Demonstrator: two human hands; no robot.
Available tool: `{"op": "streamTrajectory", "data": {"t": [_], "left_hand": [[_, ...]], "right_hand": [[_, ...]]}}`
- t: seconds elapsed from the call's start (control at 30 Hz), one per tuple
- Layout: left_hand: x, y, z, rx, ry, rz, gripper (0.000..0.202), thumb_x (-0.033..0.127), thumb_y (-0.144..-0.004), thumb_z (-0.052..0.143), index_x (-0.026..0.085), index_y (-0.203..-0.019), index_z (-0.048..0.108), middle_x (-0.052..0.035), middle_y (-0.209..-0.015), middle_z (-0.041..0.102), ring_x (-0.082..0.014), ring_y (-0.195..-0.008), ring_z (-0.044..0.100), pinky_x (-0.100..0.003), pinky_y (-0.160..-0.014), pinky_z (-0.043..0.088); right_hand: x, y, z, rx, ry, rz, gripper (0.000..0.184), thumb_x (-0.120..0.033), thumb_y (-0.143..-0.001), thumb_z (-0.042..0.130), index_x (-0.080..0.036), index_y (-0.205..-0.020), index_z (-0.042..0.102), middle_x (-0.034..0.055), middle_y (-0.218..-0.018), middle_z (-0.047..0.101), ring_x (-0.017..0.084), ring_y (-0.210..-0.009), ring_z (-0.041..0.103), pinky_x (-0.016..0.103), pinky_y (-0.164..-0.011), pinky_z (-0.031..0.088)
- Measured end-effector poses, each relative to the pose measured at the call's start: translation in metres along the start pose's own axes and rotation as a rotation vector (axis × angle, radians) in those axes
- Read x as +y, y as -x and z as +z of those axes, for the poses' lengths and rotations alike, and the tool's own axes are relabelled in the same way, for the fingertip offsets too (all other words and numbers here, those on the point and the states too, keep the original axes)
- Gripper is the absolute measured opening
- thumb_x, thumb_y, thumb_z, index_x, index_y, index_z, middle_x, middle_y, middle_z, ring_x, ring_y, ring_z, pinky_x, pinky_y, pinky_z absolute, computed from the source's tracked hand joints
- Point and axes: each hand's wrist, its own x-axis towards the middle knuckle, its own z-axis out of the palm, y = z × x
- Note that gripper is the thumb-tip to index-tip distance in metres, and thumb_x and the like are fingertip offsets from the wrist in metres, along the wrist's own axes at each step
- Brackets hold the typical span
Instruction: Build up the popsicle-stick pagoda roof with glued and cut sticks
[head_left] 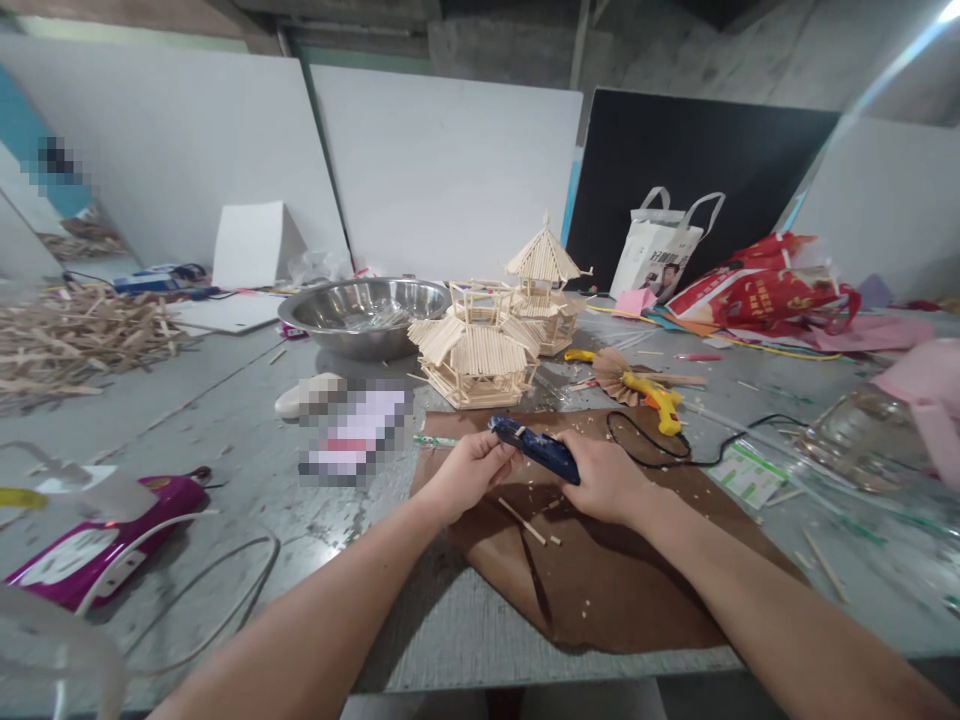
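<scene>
Over the brown sheet, my right hand [604,478] is closed round one end of a long dark blue hand tool [541,448], whose exact kind I cannot make out. A small pale bit of wood shows on the tool. At its other end my left hand [474,470] is closed, thumb and fingers pinched together; what they hold is hidden. Thin wooden sticks [523,522] and crumbs lie on the brown sheet [637,590] below. Just beyond stands a pavilion model [484,350] built of thin sticks, with a taller pointed-roof model [546,262] behind it.
A steel basin [360,300] is behind the left hand, near a blurred phone [358,435]. A yellow glue gun [660,400] with a black cord lies right. A purple power strip [112,540] with looping white cable is left; a stick pile [82,335] lies farther back.
</scene>
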Motion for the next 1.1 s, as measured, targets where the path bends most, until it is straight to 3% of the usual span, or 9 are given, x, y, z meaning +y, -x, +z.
{"op": "streamTrajectory", "data": {"t": [0.27,0.43,0.6,0.7,0.8,0.9,1.1], "left_hand": [[-0.006,-0.004,0.0,0.108,-0.213,0.034,0.026,0.036,-0.076,0.037,0.013,-0.067,0.046,0.0066,-0.042,0.036,-0.0046,-0.039,0.03,-0.018,-0.04,0.022],[-0.009,-0.006,-0.001,0.116,-0.262,0.029,0.026,0.034,-0.076,0.036,0.014,-0.061,0.045,0.0052,-0.043,0.041,-0.0056,-0.04,0.034,-0.018,-0.041,0.027],[-0.011,-0.007,0.0,0.127,-0.257,-0.003,0.024,0.032,-0.075,0.036,0.015,-0.061,0.045,0.0044,-0.044,0.045,-0.0052,-0.037,0.036,-0.018,-0.039,0.027],[-0.011,-0.007,0.001,0.129,-0.197,-0.053,0.026,0.036,-0.075,0.034,0.015,-0.064,0.046,0.004,-0.046,0.048,-0.0045,-0.032,0.032,-0.018,-0.034,0.022],[-0.011,-0.007,0.002,0.127,-0.183,-0.087,0.028,0.038,-0.074,0.036,0.015,-0.061,0.046,0.0055,-0.04,0.041,-0.005,-0.029,0.03,-0.018,-0.033,0.02],[-0.012,-0.008,0.001,0.137,-0.268,-0.039,0.027,0.034,-0.073,0.039,0.015,-0.057,0.048,0.006,-0.035,0.036,-0.0063,-0.032,0.032,-0.019,-0.036,0.023],[-0.018,-0.012,-0.001,0.205,-0.467,0.034,0.022,0.026,-0.069,0.042,0.014,-0.058,0.055,0.0038,-0.04,0.041,-0.0087,-0.042,0.038,-0.019,-0.044,0.029]], "right_hand": [[-0.004,-0.007,-0.005,-0.047,0.039,0.035,0.039,-0.028,-0.067,0.046,-0.018,-0.105,0.044,0.0081,-0.091,0.061,0.023,-0.082,0.057,0.028,-0.065,0.037],[-0.012,-0.01,-0.013,-0.134,0.144,0.089,0.033,-0.021,-0.067,0.044,-0.021,-0.099,0.05,0.0078,-0.092,0.062,0.024,-0.081,0.058,0.03,-0.062,0.038],[-0.016,-0.012,-0.007,-0.084,0.143,0.152,0.035,-0.015,-0.064,0.042,-0.019,-0.098,0.051,0.0085,-0.088,0.062,0.022,-0.079,0.058,0.029,-0.061,0.039],[-0.017,-0.012,0.0,-0.03,0.147,0.212,0.027,-0.022,-0.065,0.043,-0.018,-0.09,0.053,0.0084,-0.082,0.063,0.023,-0.075,0.059,0.03,-0.06,0.04],[-0.017,-0.012,0.003,-0.003,0.17,0.232,0.027,-0.033,-0.065,0.044,-0.017,-0.086,0.053,0.0087,-0.08,0.063,0.024,-0.074,0.059,0.031,-0.06,0.041],[-0.017,-0.013,0.001,-0.016,0.195,0.241,0.03,-0.037,-0.066,0.043,-0.018,-0.086,0.054,0.0092,-0.08,0.063,0.024,-0.075,0.059,0.032,-0.061,0.041],[-0.015,-0.02,0.002,-0.067,0.211,0.252,0.033,-0.039,-0.065,0.042,-0.018,-0.087,0.055,0.0103,-0.081,0.064,0.026,-0.074,0.059,0.033,-0.061,0.042]]}}
